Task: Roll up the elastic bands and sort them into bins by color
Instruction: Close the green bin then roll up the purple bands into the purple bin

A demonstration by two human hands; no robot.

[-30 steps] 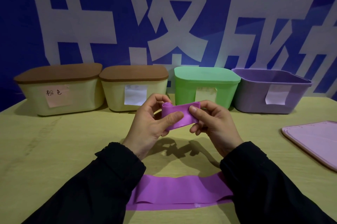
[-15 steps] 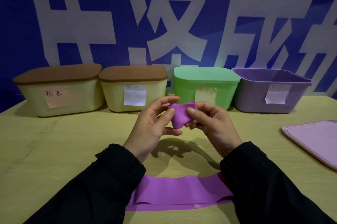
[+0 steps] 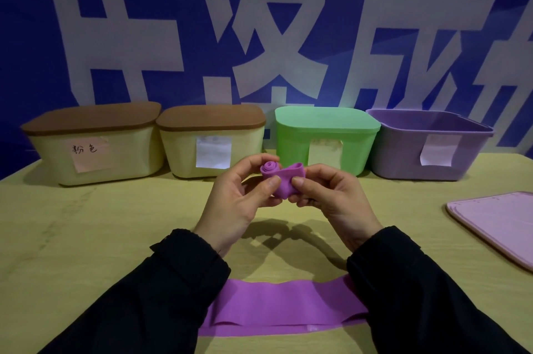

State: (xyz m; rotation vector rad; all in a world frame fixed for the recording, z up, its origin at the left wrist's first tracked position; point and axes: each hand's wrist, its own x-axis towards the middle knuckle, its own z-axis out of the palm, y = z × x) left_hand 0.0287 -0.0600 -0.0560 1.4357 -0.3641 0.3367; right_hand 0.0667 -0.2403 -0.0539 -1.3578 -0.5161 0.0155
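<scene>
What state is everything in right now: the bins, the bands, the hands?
Left cream bin: lid on.
Second cream bin: lid on.
Green bin: lid on.
Purple bin: open, no lid.
Pink lid: flat on the table.
Held band: partly rolled, above the table.
Second band: unrolled, flat.
Left hand: pinching the roll.
Right hand: pinching the loose end.

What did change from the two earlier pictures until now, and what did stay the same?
The purple band in both hands is rolled further: the flat stretch between the left hand and right hand got shorter, and a spiral roll now shows at its left end. Both hands keep pinching it. The flat band on the table, the four bins and the pink lid did not move.
</scene>
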